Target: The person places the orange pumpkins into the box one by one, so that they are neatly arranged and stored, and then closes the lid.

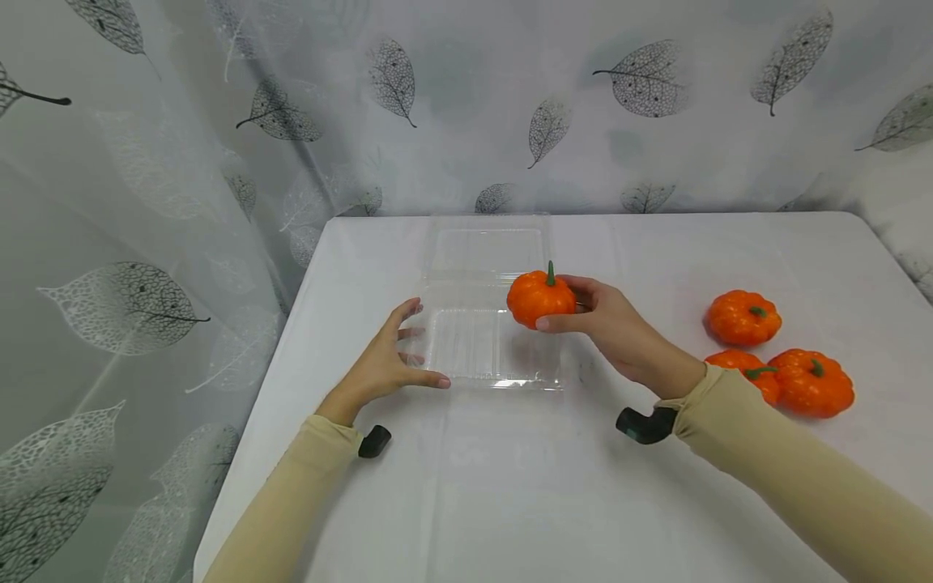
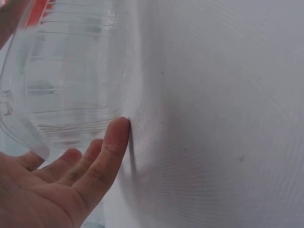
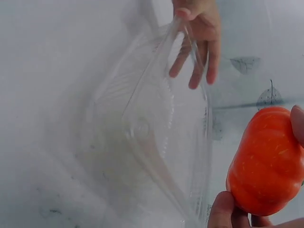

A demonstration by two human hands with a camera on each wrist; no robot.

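A small orange pumpkin (image 1: 541,299) with a green stem is held by my right hand (image 1: 608,320), thumb in front and fingers behind. It hangs over the right part of a clear plastic clamshell container (image 1: 466,348), whose lid (image 1: 488,247) lies folded back at the far side. My left hand (image 1: 389,360) stands at the container's left side with spread fingers. In the left wrist view its fingertips (image 2: 116,135) rest along the outer wall of the clear container (image 2: 76,80). The right wrist view shows the pumpkin (image 3: 266,161) close up, beside the container's rim.
Several items lie about: three more orange pumpkins sit at the right, one farther back (image 1: 743,317), one near the right sleeve (image 1: 729,360) and one beside it (image 1: 812,385). A white cloth covers the table (image 1: 510,502). Leaf-patterned curtains (image 1: 466,105) hang behind and left.
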